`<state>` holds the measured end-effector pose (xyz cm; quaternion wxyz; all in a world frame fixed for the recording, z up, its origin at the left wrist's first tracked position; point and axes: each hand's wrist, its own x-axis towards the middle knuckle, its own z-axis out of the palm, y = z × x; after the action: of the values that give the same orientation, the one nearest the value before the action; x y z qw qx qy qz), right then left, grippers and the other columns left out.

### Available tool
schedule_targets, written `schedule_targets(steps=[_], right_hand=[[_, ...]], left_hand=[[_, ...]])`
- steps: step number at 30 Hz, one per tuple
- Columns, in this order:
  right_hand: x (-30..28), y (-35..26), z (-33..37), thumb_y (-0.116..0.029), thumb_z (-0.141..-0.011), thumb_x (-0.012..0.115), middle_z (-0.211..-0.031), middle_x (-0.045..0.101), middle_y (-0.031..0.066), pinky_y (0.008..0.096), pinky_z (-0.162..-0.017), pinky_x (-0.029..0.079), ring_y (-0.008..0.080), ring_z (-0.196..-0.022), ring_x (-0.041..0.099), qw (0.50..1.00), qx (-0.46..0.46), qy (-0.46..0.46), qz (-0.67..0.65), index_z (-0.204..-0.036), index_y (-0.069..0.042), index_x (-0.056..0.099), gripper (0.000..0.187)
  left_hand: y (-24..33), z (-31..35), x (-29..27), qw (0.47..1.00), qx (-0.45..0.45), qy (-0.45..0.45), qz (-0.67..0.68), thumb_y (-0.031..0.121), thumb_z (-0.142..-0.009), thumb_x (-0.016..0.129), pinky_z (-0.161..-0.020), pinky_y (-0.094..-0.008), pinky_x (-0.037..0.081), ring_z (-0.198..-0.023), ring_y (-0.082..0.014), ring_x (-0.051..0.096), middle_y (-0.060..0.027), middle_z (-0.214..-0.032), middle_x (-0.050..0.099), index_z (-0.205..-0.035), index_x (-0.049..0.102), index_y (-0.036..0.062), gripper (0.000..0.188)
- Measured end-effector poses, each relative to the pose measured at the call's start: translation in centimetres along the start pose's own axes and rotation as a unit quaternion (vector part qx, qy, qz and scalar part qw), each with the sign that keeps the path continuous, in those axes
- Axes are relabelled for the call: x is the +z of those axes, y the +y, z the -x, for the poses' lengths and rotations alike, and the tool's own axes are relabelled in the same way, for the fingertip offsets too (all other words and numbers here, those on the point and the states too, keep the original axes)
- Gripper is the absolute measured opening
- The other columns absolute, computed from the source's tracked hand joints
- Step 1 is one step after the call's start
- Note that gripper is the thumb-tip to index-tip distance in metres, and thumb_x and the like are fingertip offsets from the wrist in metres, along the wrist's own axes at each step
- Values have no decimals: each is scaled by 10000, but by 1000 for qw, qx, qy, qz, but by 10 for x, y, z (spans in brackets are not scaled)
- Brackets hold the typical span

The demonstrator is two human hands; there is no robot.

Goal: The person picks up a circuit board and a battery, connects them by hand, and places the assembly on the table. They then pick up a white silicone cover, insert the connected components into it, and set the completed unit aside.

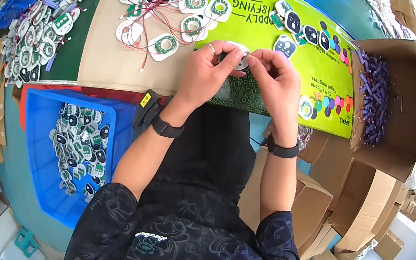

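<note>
My left hand (pixel 210 73) grips a white plastic housing (pixel 239 47) with a rounded end, at the near edge of the bench; fingers cover most of it. Thumb and forefinger of my right hand (pixel 276 82) pinch together against the housing's right side. Whatever small piece they hold is hidden by the fingertips. Left of my hands lie several white housings (pixel 163 48) with green ring-shaped circuit boards and thin red wires. Just beyond my right hand rests a housing with a dark face (pixel 285 46), near a row of similar ones (pixel 310 35).
A cardboard sheet (pixel 97 58) and a lime-green printed sheet (pixel 331 76) cover the bench. At far left is a pile of wired housings (pixel 37 37). An open carton (pixel 407 107) at right holds purple cylindrical parts (pixel 375 96). Below left, a blue bin (pixel 36 130) contains many assemblies.
</note>
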<state>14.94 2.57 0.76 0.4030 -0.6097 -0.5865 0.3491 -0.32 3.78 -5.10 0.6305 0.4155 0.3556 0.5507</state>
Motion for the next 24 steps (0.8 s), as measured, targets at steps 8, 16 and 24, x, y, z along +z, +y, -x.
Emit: schedule_targets(steps=[8,16,24], right_hand=[[0,12,-1,-125,-911,748,-748,578,-75,187,-571,371,1,-629,447,982,55,19,-182,-970,-1,711,142],[8,7,-3,-135,-818,787,-1222,559,84,298,-708,498,142,-781,559,990,-70,85,91,-947,-98,764,137],[8,7,-7,-137,-824,776,-1320,538,100,353,-828,517,250,-997,587,972,-143,89,165,-918,-102,760,102]], left_hand=[[1,-3,-1,999,7,-34,15,68,-1031,549,-931,-373,604,-1082,-204,662,-146,-1209,655,-1224,597,-42,227],[7,-4,0,998,-7,-16,67,9,-1018,529,-909,-345,614,-1065,-189,666,-170,-1214,651,-1331,502,-80,326],[6,-4,0,999,-3,-20,49,16,-1015,547,-871,-324,620,-1036,-154,663,-136,-1197,666,-1346,539,-61,339]])
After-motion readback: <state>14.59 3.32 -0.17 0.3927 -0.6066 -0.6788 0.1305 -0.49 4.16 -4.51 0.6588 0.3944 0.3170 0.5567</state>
